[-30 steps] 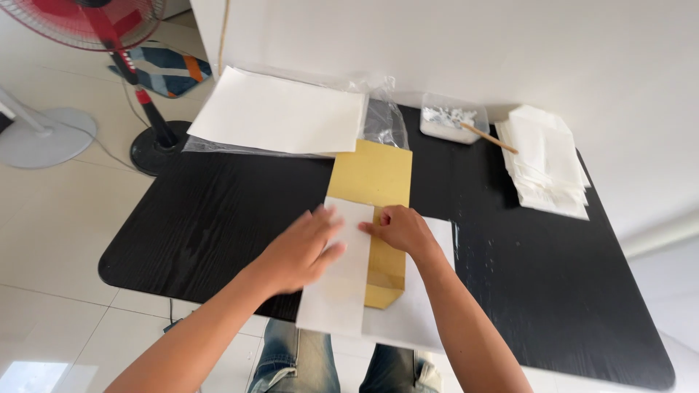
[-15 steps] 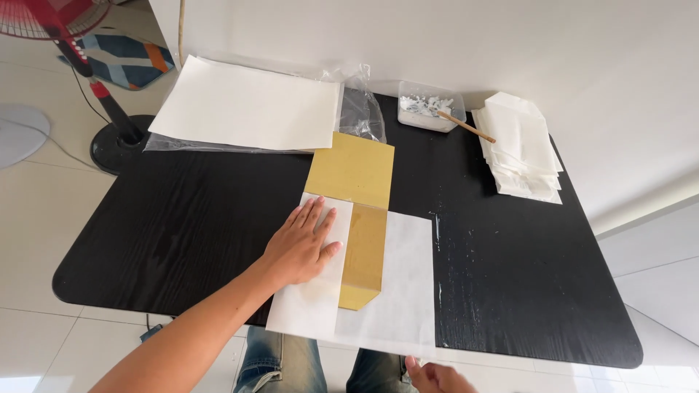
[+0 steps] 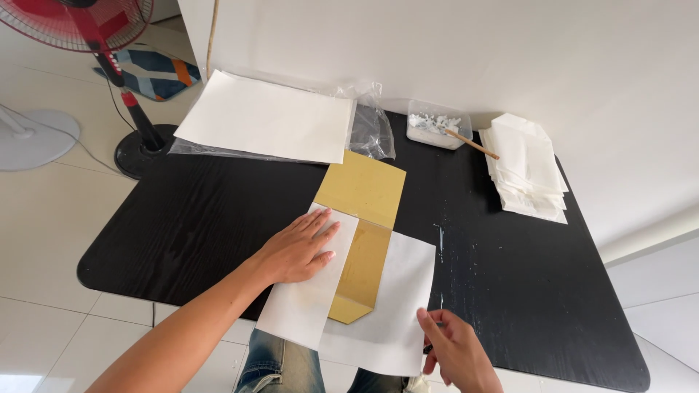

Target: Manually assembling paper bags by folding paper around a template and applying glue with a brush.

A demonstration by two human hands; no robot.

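Observation:
A white paper sheet (image 3: 397, 291) lies on the black table (image 3: 182, 218) at its near edge. Its left part is folded over a long gold-coloured board (image 3: 362, 211) that runs down the middle. My left hand (image 3: 298, 247) lies flat on the folded flap, fingers spread, pressing it down. My right hand (image 3: 455, 353) is at the sheet's lower right corner, fingertips touching the paper's edge; whether it pinches the edge is unclear.
A stack of white sheets (image 3: 269, 120) on a clear plastic bag sits at the far left. A small tub (image 3: 437, 124) with white paste and a wooden stick stands at the back. Folded white paper pieces (image 3: 528, 167) are piled far right. A red fan (image 3: 87, 29) stands on the floor.
My right hand has left the gold board, dropped out of view, and come up at the sheet's lower right corner. My left hand stays pressed on the flap.

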